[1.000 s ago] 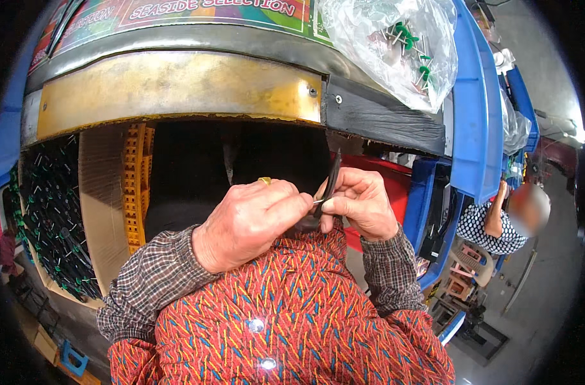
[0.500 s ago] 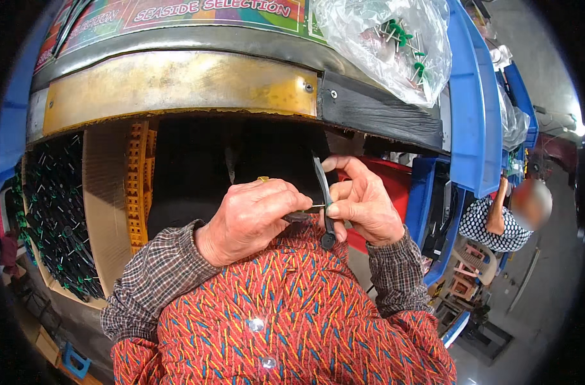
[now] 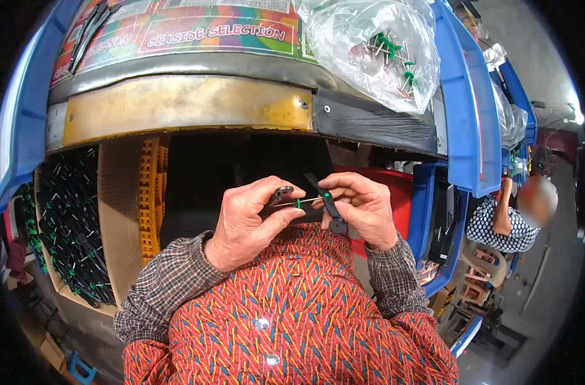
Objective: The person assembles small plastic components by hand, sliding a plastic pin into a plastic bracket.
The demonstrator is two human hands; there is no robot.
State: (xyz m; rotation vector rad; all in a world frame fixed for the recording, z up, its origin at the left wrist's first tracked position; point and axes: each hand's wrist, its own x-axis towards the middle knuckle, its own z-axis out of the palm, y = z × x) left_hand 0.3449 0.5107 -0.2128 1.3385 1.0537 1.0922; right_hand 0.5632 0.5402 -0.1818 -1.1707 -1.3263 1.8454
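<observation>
My left hand [image 3: 244,218] pinches a black round-ended piece [image 3: 283,192] between thumb and fingers. A thin metal pin [image 3: 310,200] with a green disc [image 3: 298,203] runs from those fingertips across to the right. My right hand [image 3: 368,215] is closed on a slim black plastic strip [image 3: 329,204], slanted, with a round knob at its lower end and a small green spot on its side. Where the pin's right end sits, by the strip or the fingers, I cannot tell. Both hands are held before my red patterned front, just below the bench edge.
A clear plastic bag [image 3: 331,32] of green-headed metal pins lies on the bench top, near dark pliers-like tools [image 3: 90,35]. At left, a cardboard box [image 3: 120,218] holds many black pieces. Blue bins [image 3: 459,115] stand at right; a person [image 3: 507,218] sits beyond.
The left hand has turned, so its fingertips, the black round-ended piece and the green disc now show. The strip in the right hand has tilted more. The view has shifted slightly.
</observation>
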